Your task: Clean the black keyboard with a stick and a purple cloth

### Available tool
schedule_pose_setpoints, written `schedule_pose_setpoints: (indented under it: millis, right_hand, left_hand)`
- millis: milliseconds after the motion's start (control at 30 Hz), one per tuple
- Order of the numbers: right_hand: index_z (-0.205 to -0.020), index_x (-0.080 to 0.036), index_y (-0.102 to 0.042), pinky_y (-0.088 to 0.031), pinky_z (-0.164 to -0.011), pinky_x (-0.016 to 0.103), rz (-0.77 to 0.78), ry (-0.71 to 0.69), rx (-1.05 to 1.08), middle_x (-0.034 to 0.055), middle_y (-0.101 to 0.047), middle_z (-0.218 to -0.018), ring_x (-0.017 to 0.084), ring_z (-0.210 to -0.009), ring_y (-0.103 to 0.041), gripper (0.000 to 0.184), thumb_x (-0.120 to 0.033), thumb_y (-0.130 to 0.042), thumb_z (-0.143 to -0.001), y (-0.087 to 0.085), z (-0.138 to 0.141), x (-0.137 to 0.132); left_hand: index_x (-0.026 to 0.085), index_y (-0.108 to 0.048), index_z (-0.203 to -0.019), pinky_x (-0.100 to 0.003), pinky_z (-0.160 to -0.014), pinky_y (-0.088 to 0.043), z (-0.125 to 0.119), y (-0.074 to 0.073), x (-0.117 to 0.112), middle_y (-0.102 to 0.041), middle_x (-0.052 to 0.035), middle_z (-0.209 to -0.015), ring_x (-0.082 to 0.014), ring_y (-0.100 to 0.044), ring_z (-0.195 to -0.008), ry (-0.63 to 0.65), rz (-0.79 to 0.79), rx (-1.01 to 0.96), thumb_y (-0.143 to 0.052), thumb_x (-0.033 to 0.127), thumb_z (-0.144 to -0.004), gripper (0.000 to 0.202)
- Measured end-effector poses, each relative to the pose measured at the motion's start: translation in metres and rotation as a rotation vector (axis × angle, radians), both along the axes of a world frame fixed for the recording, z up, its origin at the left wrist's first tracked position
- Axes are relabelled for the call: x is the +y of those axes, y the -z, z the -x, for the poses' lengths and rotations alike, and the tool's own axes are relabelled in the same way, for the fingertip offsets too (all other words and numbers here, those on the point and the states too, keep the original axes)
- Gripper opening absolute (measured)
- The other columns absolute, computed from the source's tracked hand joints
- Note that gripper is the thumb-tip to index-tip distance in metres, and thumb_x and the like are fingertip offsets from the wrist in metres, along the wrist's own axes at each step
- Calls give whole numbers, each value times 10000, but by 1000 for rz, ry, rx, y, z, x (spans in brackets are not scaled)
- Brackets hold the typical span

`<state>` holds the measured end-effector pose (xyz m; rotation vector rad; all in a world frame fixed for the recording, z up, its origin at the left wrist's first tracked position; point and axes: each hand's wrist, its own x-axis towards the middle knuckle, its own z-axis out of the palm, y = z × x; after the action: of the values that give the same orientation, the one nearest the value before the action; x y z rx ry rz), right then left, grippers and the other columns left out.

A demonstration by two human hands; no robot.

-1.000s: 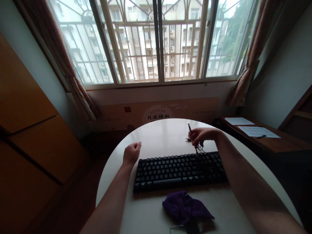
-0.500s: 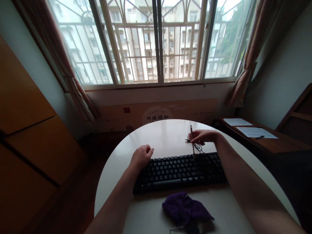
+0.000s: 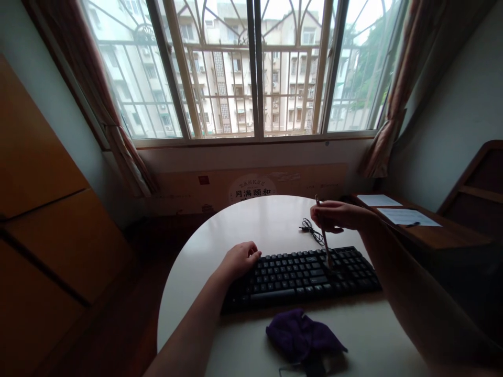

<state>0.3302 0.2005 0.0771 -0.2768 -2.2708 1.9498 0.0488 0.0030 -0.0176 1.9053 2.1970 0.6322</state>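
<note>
A black keyboard (image 3: 288,275) lies across the round white table. My right hand (image 3: 338,215) pinches a thin-handled brush (image 3: 324,233), held nearly upright above the keys. The brush's tip touches the keys right of the main letter block. At the keyboard's upper left corner, my left hand (image 3: 240,258) has its fingers curled over the edge, holding it. Behind the keyboard sits its coiled black cable (image 3: 310,230). In front lies a crumpled purple cloth (image 3: 301,332), with a dark object partly under it.
The white table (image 3: 184,293) has a curved edge. On the right stands a brown wooden table (image 3: 451,236) with paper sheets (image 3: 408,217) and a pen (image 3: 413,224). A wooden chair back (image 3: 481,180) is beyond it. A barred window and a long printed box (image 3: 188,183) face me.
My right hand has moved the brush right and nearer along the keys. The left hand sits slightly further right against the keyboard. The view has shifted a little.
</note>
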Motion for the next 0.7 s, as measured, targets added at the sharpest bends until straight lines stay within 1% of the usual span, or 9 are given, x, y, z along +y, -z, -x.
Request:
schedule_pose_setpoints:
  millis: [67,167,267,333,400,533,633,700]
  right_hand:
    - [-874,-127,-484,-258,-344,128,-25,-23,-89,-38,-463,-578,37,-436,-408,341,-446,-603,-864,18,-6,1]
    - [-905,-150,-447,-222,-329,126,67,50,-128,-62,-420,-573,26,-411,-366,371,-490,-591,-859,47,-15,10]
    - [-918,-165,-425,-198,-313,130,154,101,-148,-64,-411,-587,25,-400,-360,408,-537,-578,-850,66,-23,20]
    - [-943,-170,-421,-196,-313,129,180,78,-199,-66,-412,-591,28,-402,-373,423,-542,-593,-837,72,-24,24]
    - [-964,-174,-416,-214,-321,123,168,36,-274,-61,-435,-599,34,-415,-401,443,-548,-610,-823,76,-21,26]
    - [-930,-163,-423,-265,-342,119,48,-33,-386,-37,-500,-640,37,-445,-443,466,-573,-610,-811,81,-12,24]
    - [-898,-151,-439,-263,-343,121,-12,-82,-378,-47,-478,-612,28,-431,-416,464,-577,-602,-814,83,-8,24]
    - [-901,-146,-450,-245,-339,125,-34,-60,-332,-58,-454,-589,23,-415,-389,458,-566,-610,-811,84,-8,26]
  left_hand:
    - [224,-640,-841,-275,-674,-427,0,0,0,-688,-29,-879,-196,-612,-813,1,-1,18,-497,402,-853,229]
    - [229,-641,-860,-271,-664,-423,-2,-2,0,-692,-25,-883,-193,-616,-811,1,13,7,-504,390,-845,212]
    - [237,-634,-878,-268,-655,-419,-2,-4,1,-694,-17,-877,-189,-618,-800,-2,29,-23,-505,388,-843,202]
    - [239,-629,-877,-268,-660,-421,-2,-5,2,-694,-13,-870,-186,-618,-793,-3,32,-36,-503,388,-844,197]
    - [239,-627,-874,-270,-667,-423,-2,-5,3,-692,-13,-871,-186,-616,-792,-4,31,-40,-502,389,-843,198]
    - [237,-633,-865,-275,-673,-425,-1,-4,3,-688,-18,-864,-192,-615,-799,-4,38,-28,-495,405,-843,218]
    - [237,-640,-860,-277,-676,-426,-1,-5,3,-686,-22,-869,-197,-611,-807,-4,37,-12,-482,410,-846,234]
    - [234,-644,-860,-277,-681,-427,-1,-5,4,-685,-26,-874,-196,-608,-810,-1,38,-5,-479,409,-846,241]
